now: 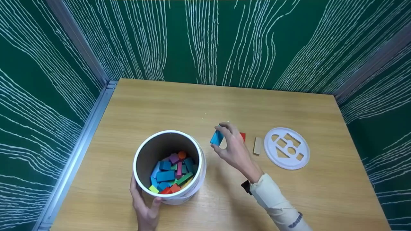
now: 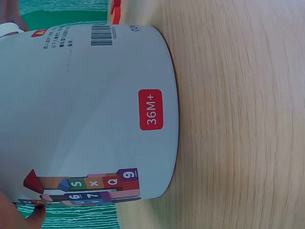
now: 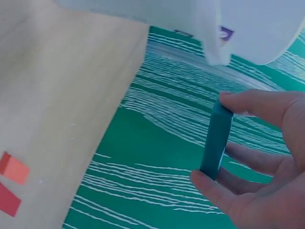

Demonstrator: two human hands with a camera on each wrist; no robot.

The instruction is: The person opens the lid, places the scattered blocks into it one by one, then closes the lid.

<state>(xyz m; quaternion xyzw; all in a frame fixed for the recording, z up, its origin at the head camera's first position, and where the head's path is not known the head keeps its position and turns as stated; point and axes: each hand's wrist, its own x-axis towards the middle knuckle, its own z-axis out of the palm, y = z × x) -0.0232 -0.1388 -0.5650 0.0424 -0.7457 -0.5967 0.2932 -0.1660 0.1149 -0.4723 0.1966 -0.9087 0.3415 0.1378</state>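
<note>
The wooden table [image 1: 179,106] carries everything, and a piece dropped near its front could conceivably be lost over the edge. On it the white bucket [image 2: 90,114] is stood upright, its mouth uncovered; a knock against the rim, or a hard pull from one side, might tip it. Inside, a loose heap of coloured blocks [image 1: 166,175] is piled unevenly, so anything let fall from height could bounce or settle awkwardly. To the right, the white lid [image 1: 290,162], pierced with shaped holes, is laid flat, and it might be nudged by a passing sleeve.

The bucket's near left side is gripped by the left hand [image 1: 146,208], with the thumb set against the outer wall below the rim; if that grip were loosened, the bucket would be less well steadied. By the right hand [image 1: 236,150] the blue block [image 3: 217,138] is pinched between thumb and fingertips, held above the table just right of the bucket. Because it is held at its ends, it could pivot or slip if squeezed off centre.

The plain wooden block [image 1: 257,146] is left beside the lid. Red pieces [image 3: 14,169] are also exposed to a brush from the wrist; their number is not certain, being partly hidden or cut off.
</note>
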